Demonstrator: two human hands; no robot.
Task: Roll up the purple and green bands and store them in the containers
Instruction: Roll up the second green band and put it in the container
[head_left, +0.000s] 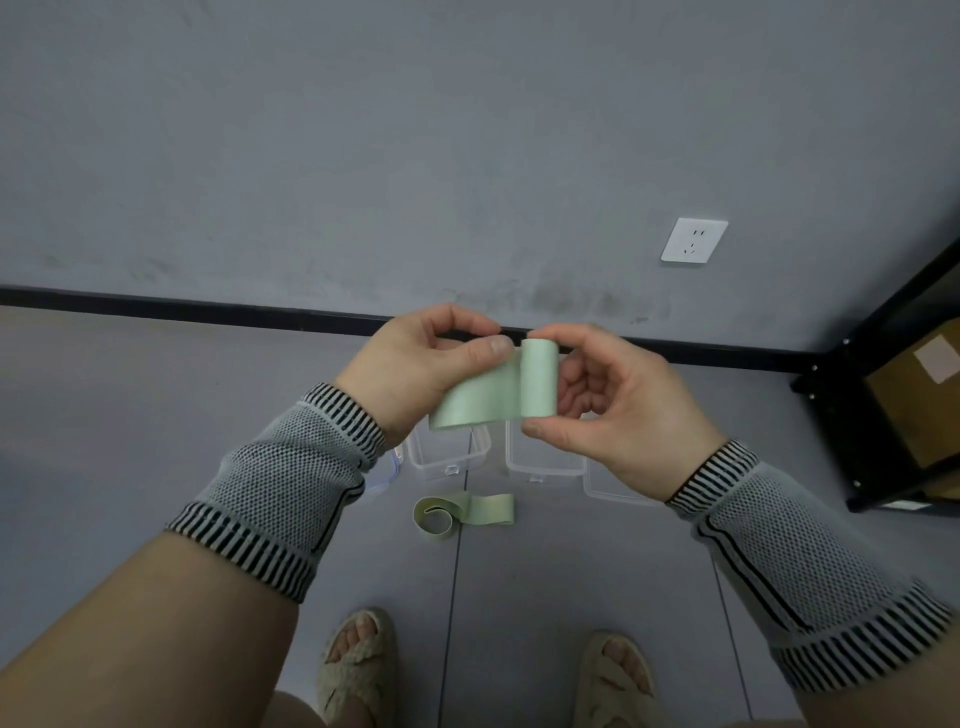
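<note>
Head view: we hold a green band (498, 387) up in both hands. Our right hand (613, 410) pinches its rolled end between thumb and fingers (569, 382); our left hand (415, 371) grips the loose tail. Below, a second band (462, 512) lies on the floor beside clear containers (540, 465).

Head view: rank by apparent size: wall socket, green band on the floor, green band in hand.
1. green band in hand, though nearness inflates it
2. green band on the floor
3. wall socket, farthest away, so unsure
</note>
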